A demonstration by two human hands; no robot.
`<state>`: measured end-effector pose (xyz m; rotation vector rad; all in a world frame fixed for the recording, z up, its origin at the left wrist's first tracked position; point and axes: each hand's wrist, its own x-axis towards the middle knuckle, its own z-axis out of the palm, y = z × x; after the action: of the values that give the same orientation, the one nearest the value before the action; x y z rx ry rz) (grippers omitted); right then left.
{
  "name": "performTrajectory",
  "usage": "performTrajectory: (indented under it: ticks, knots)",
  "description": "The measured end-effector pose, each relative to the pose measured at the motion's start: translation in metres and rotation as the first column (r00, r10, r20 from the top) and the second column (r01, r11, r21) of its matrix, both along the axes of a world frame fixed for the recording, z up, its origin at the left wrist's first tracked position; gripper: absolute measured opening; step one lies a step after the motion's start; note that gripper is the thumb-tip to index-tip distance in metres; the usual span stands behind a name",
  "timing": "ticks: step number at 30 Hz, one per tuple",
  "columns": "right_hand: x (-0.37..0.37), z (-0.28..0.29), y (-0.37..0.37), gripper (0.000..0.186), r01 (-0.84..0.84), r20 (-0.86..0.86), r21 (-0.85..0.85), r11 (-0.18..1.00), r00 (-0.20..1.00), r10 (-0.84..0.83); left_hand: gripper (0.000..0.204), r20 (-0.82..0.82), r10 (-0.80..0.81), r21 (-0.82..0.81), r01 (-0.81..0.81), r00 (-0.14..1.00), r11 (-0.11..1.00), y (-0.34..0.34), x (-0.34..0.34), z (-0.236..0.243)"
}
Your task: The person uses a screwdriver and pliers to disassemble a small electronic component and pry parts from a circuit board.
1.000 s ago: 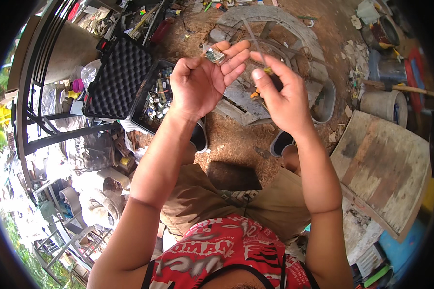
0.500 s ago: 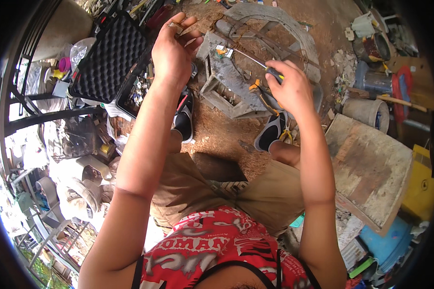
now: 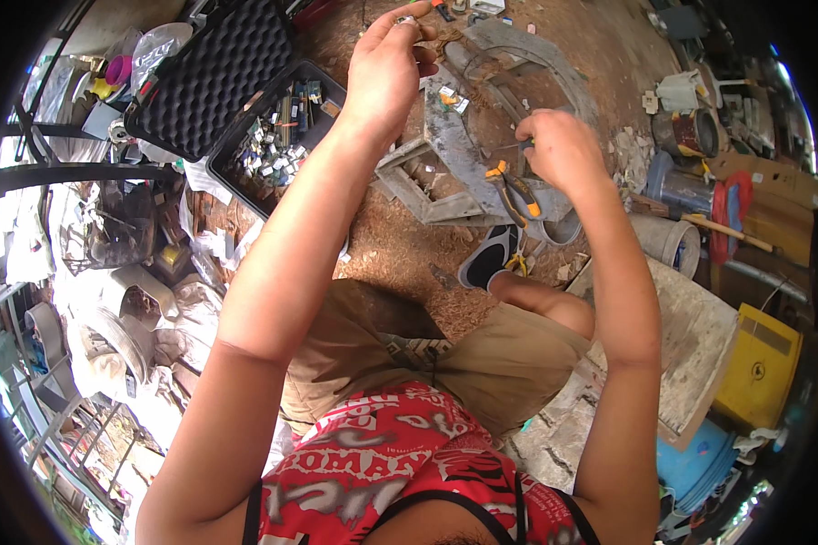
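Note:
My left hand (image 3: 386,77) is raised at the top, fingers closed on a small metallic part (image 3: 407,20) whose kind I cannot make out. To its right my right hand (image 3: 565,153) is wrapped round a screwdriver (image 3: 526,143); the fist hides most of its handle. Both hands are above a grey, many-sided frame (image 3: 450,150) on the ground. Pliers (image 3: 516,193) with orange and black handles rest on the frame's near side. Small white and yellow pieces (image 3: 453,100) lie on its upper left face.
An open black case (image 3: 214,168) with a foam-lined lid (image 3: 218,82) holds several small electronic parts at the left. A worn wooden board (image 3: 673,336), a bucket (image 3: 668,241) and a yellow box (image 3: 756,363) stand at the right. My shoe (image 3: 493,259) is close to the frame.
My left hand has moved right and farther up with the small part. My right hand has turned, so the screwdriver's long shaft no longer points plainly left. The view has shifted, showing more of the case.

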<state>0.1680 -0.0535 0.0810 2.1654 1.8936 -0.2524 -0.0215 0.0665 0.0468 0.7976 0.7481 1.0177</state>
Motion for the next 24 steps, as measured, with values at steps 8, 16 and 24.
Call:
performTrajectory:
  ticks: [8, 16, 24]
  knots:
    - [0.030, 0.000, 0.019, 0.023, -0.117, -0.193, -0.023, 0.993, 0.975, 0.111, 0.031, 0.006, 0.001, -0.010, -0.001, 1.000, 1.000, 0.001, 0.001, -0.002]
    - [0.025, -0.044, 0.016, 0.038, -0.120, -0.269, -0.041, 0.992, 0.957, 0.105, 0.033, 0.052, -0.054, 0.016, 0.053, 0.997, 0.998, 0.001, 0.009, -0.011]
    - [0.009, -0.078, -0.073, 0.083, 0.300, -0.323, 0.138, 0.944, 0.915, -0.243, 0.036, -0.067, -0.249, 0.170, 0.257, 0.966, 0.951, -0.012, 0.008, 0.005]
